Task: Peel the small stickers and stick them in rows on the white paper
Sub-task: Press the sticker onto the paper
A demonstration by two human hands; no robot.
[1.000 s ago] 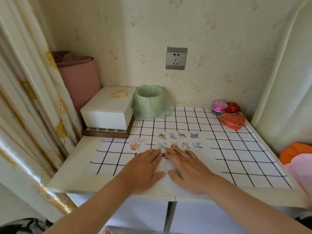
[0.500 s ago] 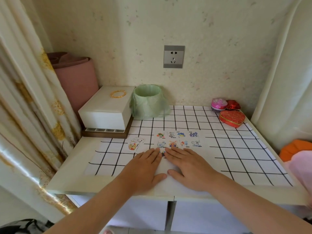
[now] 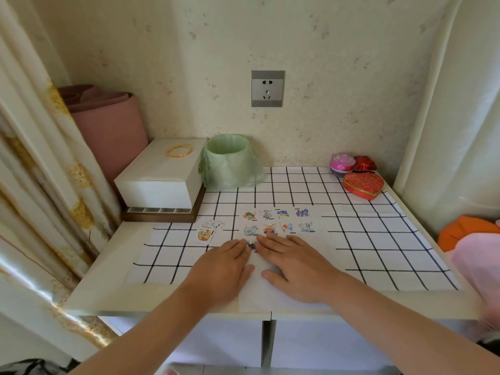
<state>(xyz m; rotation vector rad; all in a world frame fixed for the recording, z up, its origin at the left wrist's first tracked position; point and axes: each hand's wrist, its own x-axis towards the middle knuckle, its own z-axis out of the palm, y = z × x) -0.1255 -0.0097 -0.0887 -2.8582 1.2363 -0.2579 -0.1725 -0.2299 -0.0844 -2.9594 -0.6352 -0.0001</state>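
A white paper (image 3: 319, 234) lies on the checked table cover, and two rows of small cartoon stickers (image 3: 280, 221) are stuck on its far part. One more sticker (image 3: 251, 244) shows between my fingertips, below the second row's left end. My left hand (image 3: 224, 269) and my right hand (image 3: 295, 269) lie flat on the paper side by side, fingers straight, holding nothing. A small pile of loose stickers (image 3: 207, 231) sits left of the paper.
At the back left stand a white box (image 3: 159, 182) with a gold bangle (image 3: 179, 151) on it and a green-lined bin (image 3: 230, 161). Red and pink boxes (image 3: 362, 184) sit at the back right. A curtain hangs left; orange and pink cloth (image 3: 470, 239) lies right.
Both hands stay flat on the paper and have barely shifted. My head has dipped slightly, so the scene sits a little higher in view.
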